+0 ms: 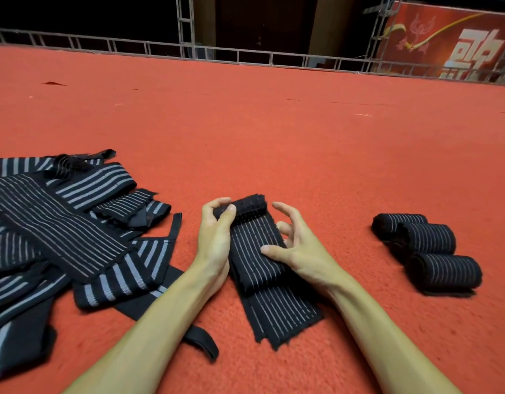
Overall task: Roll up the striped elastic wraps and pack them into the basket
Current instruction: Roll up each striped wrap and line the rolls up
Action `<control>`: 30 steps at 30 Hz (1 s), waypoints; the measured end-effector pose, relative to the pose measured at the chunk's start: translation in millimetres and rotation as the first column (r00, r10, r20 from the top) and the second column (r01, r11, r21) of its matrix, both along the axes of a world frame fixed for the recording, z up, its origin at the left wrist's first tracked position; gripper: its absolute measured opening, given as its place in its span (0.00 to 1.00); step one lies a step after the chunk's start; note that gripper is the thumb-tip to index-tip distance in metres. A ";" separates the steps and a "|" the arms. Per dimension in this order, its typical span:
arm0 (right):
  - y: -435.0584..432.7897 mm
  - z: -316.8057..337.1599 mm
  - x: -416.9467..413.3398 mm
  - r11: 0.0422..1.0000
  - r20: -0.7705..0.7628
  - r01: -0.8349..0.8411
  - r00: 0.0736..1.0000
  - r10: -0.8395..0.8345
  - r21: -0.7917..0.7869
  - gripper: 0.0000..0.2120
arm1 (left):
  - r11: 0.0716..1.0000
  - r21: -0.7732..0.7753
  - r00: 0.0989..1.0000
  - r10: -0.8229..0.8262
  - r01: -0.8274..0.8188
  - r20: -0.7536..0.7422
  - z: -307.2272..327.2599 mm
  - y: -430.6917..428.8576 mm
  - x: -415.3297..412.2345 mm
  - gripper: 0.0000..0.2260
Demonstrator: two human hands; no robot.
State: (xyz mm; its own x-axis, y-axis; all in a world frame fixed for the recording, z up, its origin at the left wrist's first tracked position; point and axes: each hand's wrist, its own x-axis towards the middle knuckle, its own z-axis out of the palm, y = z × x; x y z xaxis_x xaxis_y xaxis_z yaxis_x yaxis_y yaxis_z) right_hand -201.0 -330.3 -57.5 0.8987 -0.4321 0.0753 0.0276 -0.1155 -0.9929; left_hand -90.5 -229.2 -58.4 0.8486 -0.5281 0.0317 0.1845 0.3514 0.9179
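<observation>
A black elastic wrap with thin white stripes [262,280] lies lengthwise on the red carpet in front of me, its far end curled into a small roll. My left hand [215,240] pinches that rolled end between thumb and fingers. My right hand [296,248] hovers at the wrap's right edge, thumb resting on the fabric, fingers spread and relaxed. Three finished rolls [429,251] lie side by side at the right. A heap of loose striped wraps [66,234] covers the left. No basket is in view.
Red carpet [274,137] stretches far ahead to a metal truss rail [245,56] at the back. A red banner [450,44] hangs at the far right. A black strap loop [203,342] lies between my forearms.
</observation>
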 end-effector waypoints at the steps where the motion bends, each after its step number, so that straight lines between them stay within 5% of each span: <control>1: -1.1 0.7 -1.2 1.000 -0.004 -0.004 1.000 0.005 0.026 0.36 | 1.000 0.003 0.999 -0.031 0.031 0.019 1.4 0.7 -0.6 0.06; 8: -1.8 9.4 0.1 0.976 0.088 0.214 0.974 -0.210 -0.036 0.17 | 0.957 -0.002 0.932 -0.282 0.290 0.227 -1.0 2.3 -6.3 0.17; 14: 0.4 6.0 4.3 0.958 0.060 0.264 0.964 -0.259 -0.111 0.11 | 0.941 0.170 0.853 -0.338 0.294 0.397 -2.8 3.9 -10.7 0.27; 22: -1.2 5.9 -1.2 0.988 0.079 0.150 0.985 -0.151 0.017 0.02 | 0.923 0.108 0.905 -0.384 0.370 0.185 -3.2 3.2 -13.8 0.24; 30: -3.4 2.5 -2.7 0.986 0.174 0.139 0.973 -0.153 0.089 0.09 | 0.925 0.183 0.914 -0.364 0.333 0.177 -7.2 0.0 -15.6 0.18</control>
